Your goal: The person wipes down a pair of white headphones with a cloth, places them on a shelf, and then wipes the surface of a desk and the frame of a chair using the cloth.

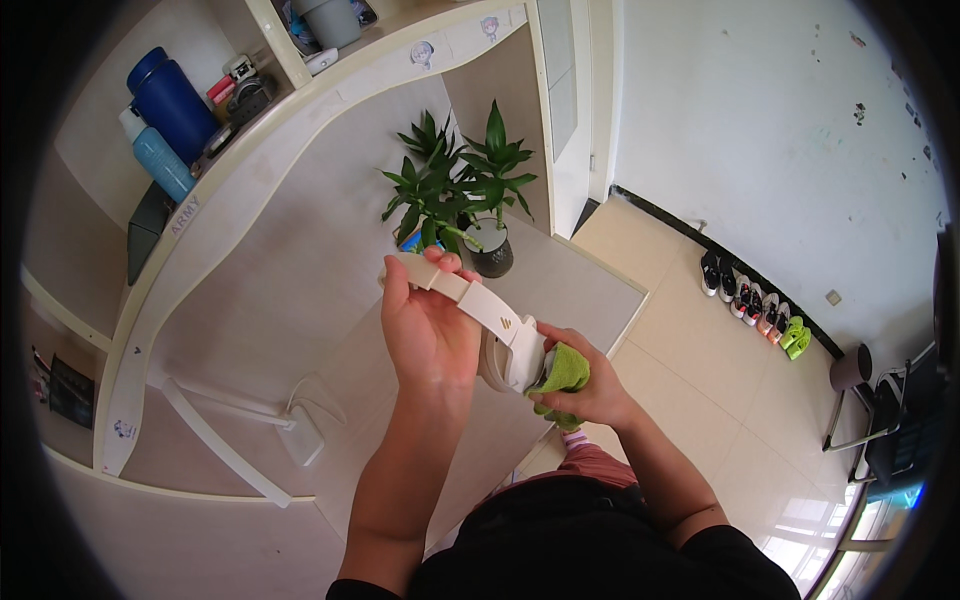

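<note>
My left hand [431,326] holds the far end of a pair of white over-ear headphones [491,311], its fingers around the headband's end and the palm turned up. The headband slants down to the right, to an ear cup near my right hand [596,386]. A green cloth [564,371] is held in my right hand, against the outer side of that ear cup. Part of the cloth hangs below the fingers. The ear cup at the left end is mostly hidden by my left hand.
Beyond my hands, a potted leafy plant [491,251] stands on the desk [570,277]. A white folding lamp [225,442] is at the left. Shelves [300,135] hold a blue bottle [171,105] and a light-blue spray bottle [161,161]. Shoes [750,300] line the wall at right.
</note>
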Available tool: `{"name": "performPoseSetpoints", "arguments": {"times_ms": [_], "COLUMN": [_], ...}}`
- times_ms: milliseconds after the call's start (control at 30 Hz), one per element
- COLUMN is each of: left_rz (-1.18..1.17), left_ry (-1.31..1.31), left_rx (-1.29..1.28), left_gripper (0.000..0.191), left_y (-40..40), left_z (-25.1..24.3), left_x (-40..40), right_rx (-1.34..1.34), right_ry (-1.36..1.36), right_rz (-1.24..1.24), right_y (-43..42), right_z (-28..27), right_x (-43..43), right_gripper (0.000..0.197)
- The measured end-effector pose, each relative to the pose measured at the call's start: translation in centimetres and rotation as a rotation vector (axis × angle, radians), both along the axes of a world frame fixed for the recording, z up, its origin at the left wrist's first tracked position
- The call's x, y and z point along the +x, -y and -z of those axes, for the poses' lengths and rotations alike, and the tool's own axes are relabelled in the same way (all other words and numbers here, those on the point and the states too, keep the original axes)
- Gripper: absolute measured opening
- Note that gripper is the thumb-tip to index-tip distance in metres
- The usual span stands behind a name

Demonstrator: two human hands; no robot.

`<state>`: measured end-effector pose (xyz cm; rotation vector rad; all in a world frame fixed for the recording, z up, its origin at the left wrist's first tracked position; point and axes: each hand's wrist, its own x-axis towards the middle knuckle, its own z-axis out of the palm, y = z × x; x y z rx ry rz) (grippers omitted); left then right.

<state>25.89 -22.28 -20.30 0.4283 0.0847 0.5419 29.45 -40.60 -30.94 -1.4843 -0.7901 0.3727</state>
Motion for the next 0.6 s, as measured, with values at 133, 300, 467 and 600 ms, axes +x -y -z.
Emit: {"name": "performPoseSetpoints", "arguments": {"times_ms": [133,300,467,600], "left_rz": [0.032,0.043,0.17,0.275], "left_ry": [-0.007,-0.008,0.07,0.042], "left_rx": [-0.035,-0.071,-0.156,-0.122], "left_gripper": [0.032,0.032,0.027,0.033], "left_y": [-0.1,-0.2,-1.1,-0.8], "left_z": [0.4,0.2,1.1,1.2], "left_x": [0.2,0.1,0.1,-0.3], "right_rx": [0.033,0.131,0.156,0.094], "right_ry": [-0.021,-0.035,-0.298,-0.319], "right_rz": [-0.049,-0.051,-0.092,-0.114], "right_y": [0.0,0.0,0.0,0.1], "right_z": [-0.1,0.1,-0.3,0.2], "right_x": [0.2,0.4,0.4,0.8], "right_gripper": [0.073,0.064,0.063,0.067]}}
